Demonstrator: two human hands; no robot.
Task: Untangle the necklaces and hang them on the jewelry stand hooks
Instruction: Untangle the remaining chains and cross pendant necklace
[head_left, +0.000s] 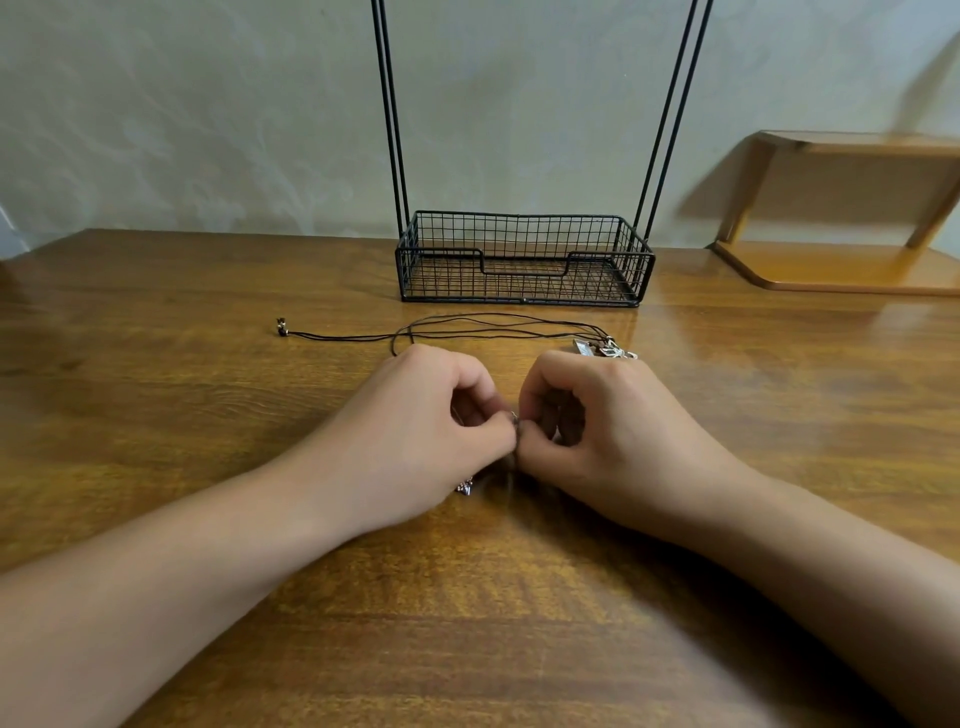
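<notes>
Notably, no brand, label or writing is legible on any item. Left hand (415, 415) and right hand (597, 415) meet knuckle to knuckle low over the desk (208, 415), each grip pinched closed on a small metal part of the necklaces (493, 327). Thin black cords trail across glossy wood-grain towards the jewelry stand (524, 260), a black wire-mesh tray with slim upright rods. Silver pendants (602, 349) lie beside the right knuckles. An orange wooden shelf (841, 260) sits at right.
</notes>
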